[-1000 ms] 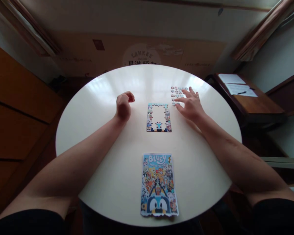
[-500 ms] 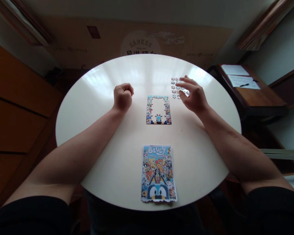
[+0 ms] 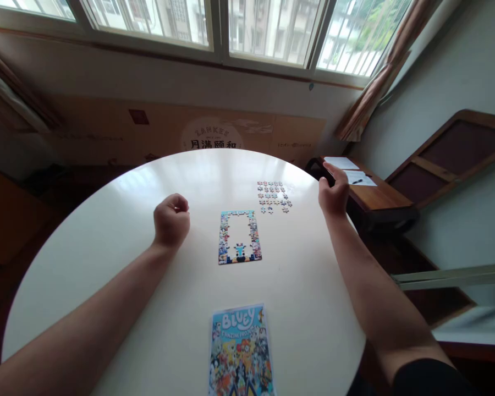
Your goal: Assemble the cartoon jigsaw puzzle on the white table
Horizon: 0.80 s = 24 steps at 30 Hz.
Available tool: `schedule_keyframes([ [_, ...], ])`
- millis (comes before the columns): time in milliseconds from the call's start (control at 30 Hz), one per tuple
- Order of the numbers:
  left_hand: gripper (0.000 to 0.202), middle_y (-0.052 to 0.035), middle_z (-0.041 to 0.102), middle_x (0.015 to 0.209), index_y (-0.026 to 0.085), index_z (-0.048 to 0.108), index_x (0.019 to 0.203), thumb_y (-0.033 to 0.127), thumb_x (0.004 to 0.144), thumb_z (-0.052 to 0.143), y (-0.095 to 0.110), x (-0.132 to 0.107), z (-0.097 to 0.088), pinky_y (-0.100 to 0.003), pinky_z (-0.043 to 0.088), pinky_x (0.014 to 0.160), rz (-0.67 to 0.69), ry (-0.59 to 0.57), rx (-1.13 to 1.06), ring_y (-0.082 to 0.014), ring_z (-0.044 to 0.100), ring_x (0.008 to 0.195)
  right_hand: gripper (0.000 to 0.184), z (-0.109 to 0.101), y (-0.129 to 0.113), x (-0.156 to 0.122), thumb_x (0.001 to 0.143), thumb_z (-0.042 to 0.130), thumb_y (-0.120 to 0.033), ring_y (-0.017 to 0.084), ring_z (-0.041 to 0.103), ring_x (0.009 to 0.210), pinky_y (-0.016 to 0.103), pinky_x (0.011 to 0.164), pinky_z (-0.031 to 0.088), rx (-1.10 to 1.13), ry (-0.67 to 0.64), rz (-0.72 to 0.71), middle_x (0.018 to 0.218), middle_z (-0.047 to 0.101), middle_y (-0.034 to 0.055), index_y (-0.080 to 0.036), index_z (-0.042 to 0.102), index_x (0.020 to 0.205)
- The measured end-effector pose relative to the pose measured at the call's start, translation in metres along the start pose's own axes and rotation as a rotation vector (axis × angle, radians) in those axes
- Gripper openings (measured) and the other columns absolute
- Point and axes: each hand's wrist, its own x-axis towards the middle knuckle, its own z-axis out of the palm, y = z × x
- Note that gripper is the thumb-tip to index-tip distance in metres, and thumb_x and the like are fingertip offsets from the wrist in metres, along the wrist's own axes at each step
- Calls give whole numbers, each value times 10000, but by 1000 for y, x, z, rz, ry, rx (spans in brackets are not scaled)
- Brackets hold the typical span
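Observation:
My left hand (image 3: 172, 221) is closed in a fist on the white table, left of the puzzle frame, and nothing shows in it. The partly assembled jigsaw puzzle (image 3: 223, 236) lies flat, its border joined around a bare middle, with a blue section rising from the bottom edge. Loose puzzle pieces (image 3: 272, 195) lie in rows beyond it to the right. To the right of those pieces, my right hand (image 3: 334, 192) is raised near the table's edge, thumb and forefinger apart, with no piece visible; its other fingers are partly hidden. Closest to me is the Bluey picture sheet (image 3: 240, 344), cut off by the view's bottom.
The round white table (image 3: 107, 258) fills the middle. Beyond its right edge stands a wooden desk (image 3: 367, 198) with papers (image 3: 357, 178) and a pen. Windows (image 3: 272, 30) and a curtain (image 3: 367, 104) are at the back.
The view has tilted up and shifted, bringing the windows in. My right hand has moved right, away from the loose pieces, uncovering them. My left hand stays a fist.

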Motion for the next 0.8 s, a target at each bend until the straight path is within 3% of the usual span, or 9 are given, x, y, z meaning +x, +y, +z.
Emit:
schedule_keyframes([
  [233,90,25,482,537,208,501,552,144,506,456,-7,1,-2,-256,322,512,-15,-11,-30,-139,446,539,578,21,20,-20,728,530,-164,270,609,1256,502,1141,439,195,-75,426,1328,671,125,-141,653,1292],
  [300,84,21,495,541,207,504,548,148,507,461,-6,1,-2,-257,322,512,-27,-25,-39,-141,448,546,599,25,20,-26,724,516,-158,270,601,1268,493,1141,440,200,-116,490,1339,663,131,-143,642,1309],
  [367,85,19,505,547,206,513,551,149,507,467,-5,0,-2,-259,323,516,-33,-35,-43,-143,450,554,605,27,17,-30,727,501,-155,265,594,1279,478,1152,430,164,-167,483,1348,659,125,-149,642,1315],
  [533,104,19,495,544,207,520,552,147,491,461,-4,-1,-3,-263,313,521,-24,-54,-60,-145,439,563,601,23,5,-29,760,443,-138,251,562,1308,441,1186,394,-40,-247,309,1383,642,112,-135,646,1326],
  [600,105,19,484,537,208,514,544,149,485,451,-5,-1,-3,-263,311,523,-19,-60,-71,-146,439,565,611,22,4,-28,782,412,-112,246,536,1335,439,1200,372,-181,-343,270,1407,626,109,-137,639,1348],
  [700,116,19,484,529,211,505,533,165,471,418,-6,-1,-3,-262,314,515,-31,-86,-109,-147,447,555,598,23,6,-31,828,402,-105,287,467,1402,540,1218,314,-371,-547,278,1440,602,84,-210,651,1362],
  [800,142,20,495,523,212,511,533,179,459,394,-7,-2,-2,-258,312,500,-60,-107,-134,-145,447,536,525,27,8,-37,889,419,-144,376,378,1461,709,1185,234,-422,-652,296,1471,581,72,-288,708,1303],
])
